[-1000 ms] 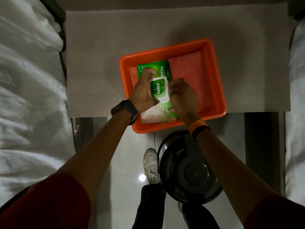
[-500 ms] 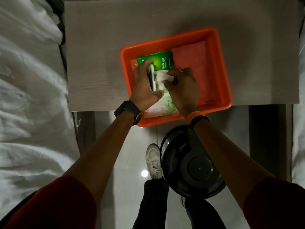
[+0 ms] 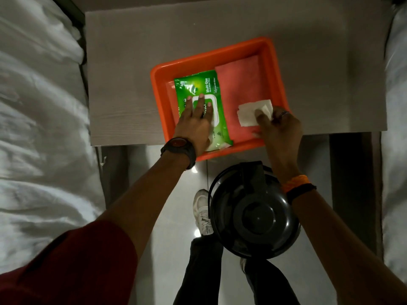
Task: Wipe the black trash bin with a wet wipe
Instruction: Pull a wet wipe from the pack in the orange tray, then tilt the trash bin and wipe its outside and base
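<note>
A green wet-wipe pack (image 3: 199, 89) lies in an orange tray (image 3: 160, 102) on a grey table. My left hand (image 3: 196, 122) presses flat on the pack's white flap, fingers spread. My right hand (image 3: 278, 133) pinches a folded white wet wipe (image 3: 248, 114) above the tray's right side, clear of the pack. The round black trash bin (image 3: 253, 214) with its lid down stands on the floor below the tray, partly under my right forearm.
A pink cloth (image 3: 240, 82) lies in the tray beside the pack. White bedding (image 3: 37, 128) fills the left side and another bed edge (image 3: 396, 106) runs along the right. My white shoe (image 3: 201, 212) and dark trouser legs are on the tiled floor beside the bin.
My right hand pulled a wipe out of the pack and moved it right. The pack's flap, open half a second ago, is now down under my flat left hand.
</note>
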Available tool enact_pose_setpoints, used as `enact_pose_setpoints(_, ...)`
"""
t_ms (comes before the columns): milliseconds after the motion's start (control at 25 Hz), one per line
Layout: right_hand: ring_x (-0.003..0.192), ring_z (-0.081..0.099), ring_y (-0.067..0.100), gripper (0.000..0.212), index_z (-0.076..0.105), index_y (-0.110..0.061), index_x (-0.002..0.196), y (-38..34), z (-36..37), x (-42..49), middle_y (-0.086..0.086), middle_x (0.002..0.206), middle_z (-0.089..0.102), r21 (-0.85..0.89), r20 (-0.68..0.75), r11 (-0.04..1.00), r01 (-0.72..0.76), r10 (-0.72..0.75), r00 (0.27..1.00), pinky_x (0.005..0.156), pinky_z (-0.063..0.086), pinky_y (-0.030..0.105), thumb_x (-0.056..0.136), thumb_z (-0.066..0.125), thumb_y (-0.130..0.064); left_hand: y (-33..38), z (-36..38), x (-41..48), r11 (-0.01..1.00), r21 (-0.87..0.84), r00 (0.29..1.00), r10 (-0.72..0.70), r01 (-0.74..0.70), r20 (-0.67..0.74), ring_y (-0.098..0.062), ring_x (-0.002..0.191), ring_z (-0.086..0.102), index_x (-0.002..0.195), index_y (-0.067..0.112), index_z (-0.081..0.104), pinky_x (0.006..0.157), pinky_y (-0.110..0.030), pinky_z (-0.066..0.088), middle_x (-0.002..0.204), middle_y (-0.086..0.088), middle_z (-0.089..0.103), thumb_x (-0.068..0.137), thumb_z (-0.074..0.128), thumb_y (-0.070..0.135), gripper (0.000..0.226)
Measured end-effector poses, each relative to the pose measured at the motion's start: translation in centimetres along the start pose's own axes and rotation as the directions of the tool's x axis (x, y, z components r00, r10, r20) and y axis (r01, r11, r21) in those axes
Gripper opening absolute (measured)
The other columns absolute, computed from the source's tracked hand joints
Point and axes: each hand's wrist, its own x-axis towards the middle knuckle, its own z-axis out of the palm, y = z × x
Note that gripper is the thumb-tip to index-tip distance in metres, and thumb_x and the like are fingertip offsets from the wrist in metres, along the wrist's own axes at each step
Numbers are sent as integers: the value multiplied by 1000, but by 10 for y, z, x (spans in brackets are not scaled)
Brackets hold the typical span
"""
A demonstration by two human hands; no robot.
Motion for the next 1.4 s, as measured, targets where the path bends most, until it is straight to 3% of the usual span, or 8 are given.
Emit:
enact_pose_setpoints(120, 86, 79, 24, 17, 74, -7, 107, 2, -29, -15, 13, 100, 80, 136, 84, 990, -23, 12, 996, 74, 66, 37, 92, 74, -16, 25, -25, -11, 935, -355, 991, -65, 19, -120, -35, 151, 23, 143, 6, 47, 124, -32, 20, 157, -19, 38, 91, 50, 7, 53)
enact_pose_setpoints(320, 89, 79, 11, 13, 72, -11, 109, 29, -87, -47, 5, 103, 79, 304, 257, 949, -85, 4, 966, 66, 63, 22, 96, 70, -12, 110, -16, -62, 64, -987, 979, -152, 145, 134, -20, 75, 67, 100, 0, 72, 65, -29, 65, 89, -14, 68, 95, 65, 27, 29)
enact_pose_setpoints(560, 125, 68, 24, 29, 64, -26, 123, 102, -139, -76, 3, 129, 71, 626, 398, 681, -380, 140, 906, 99, 60, 41, 94, 62, -21, 175, 38, -108, 48, -994, 985, -148, 99, 91, -12, 79, 70, 90, 6, 74, 80, -31, 60, 84, -5, 73, 90, 68, 5, 6)
enact_pose_setpoints(800, 95, 79, 19, 49, 48, -14, 142, 172, -145, -96, 10, 109, 78, 655, 477, 559, -509, 217, 852, 81, 63, 32, 98, 42, 7, 218, 73, -129, -54, -979, 958, -201, 198, 205, -12, 83, 73, 97, -3, 75, 80, -24, 60, 94, -6, 77, 86, 70, 1, 13)
enact_pose_setpoints(920, 122, 64, 39, 66, 46, -4, 149, 189, -163, -99, 25, 139, 62, 689, 485, 460, -560, 281, 828, 106, 50, 50, 84, 39, 7, 226, 81, -122, 39, -964, 943, -221, 262, 247, -20, 93, 74, 97, 5, 77, 89, -35, 60, 96, -8, 78, 87, 72, 8, 11)
enact_pose_setpoints(1080, 107, 70, 31, 43, 59, -1, 138, 199, -175, -89, 19, 122, 71, 708, 462, 435, -557, 312, 830, 92, 60, 42, 96, 53, -7, 233, 98, -95, 193, -949, 963, -158, 248, 219, -28, 97, 70, 102, 0, 72, 99, -49, 56, 101, -17, 73, 91, 66, 5, 13)
enact_pose_setpoints(1240, 97, 71, 25, 16, 69, -2, 110, 231, -179, -69, 23, 120, 72, 566, -13, 714, -412, 508, 862, 93, 61, 47, 97, 67, -10, 233, 122, -43, 746, -659, 996, 67, -92, -64, -24, 118, 61, 124, 8, 64, 103, -26, 44, 122, -13, 70, 91, 66, 10, 33)
enact_pose_setpoints(1400, 115, 68, 28, 17, 68, -10, 116, 272, -185, -51, 12, 120, 68, 244, -230, 896, -371, 426, 875, 99, 58, 40, 101, 61, -14, 242, 143, 2, 903, -56, 816, 410, -426, 407, -28, 140, 41, 136, 25, 57, 119, -43, 29, 143, -5, 56, 82, 73, 50, 62)
